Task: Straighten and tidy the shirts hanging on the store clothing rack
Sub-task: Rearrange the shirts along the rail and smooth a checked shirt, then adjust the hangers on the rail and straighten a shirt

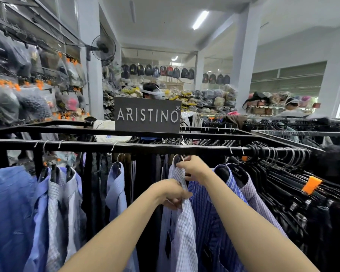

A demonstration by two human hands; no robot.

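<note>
A white checked shirt (pixel 182 218) hangs from the black rack rail (pixel 145 147), just below its middle. Touching its right side hangs a blue striped shirt (pixel 208 213); further left under the rail hang pale blue shirts (pixel 57 203), collars up, on dark hangers.

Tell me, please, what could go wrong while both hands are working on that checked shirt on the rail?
1. The left hand grips the checked shirt by its front edge; a hard pull could drag it askew on its hanger or off it.
2. The right hand pinches the collar just under the black rail, so a tug might unhook the hanger.
3. The blue striped shirt hangs pressed against it and may get crumpled or pushed out of line.
</note>
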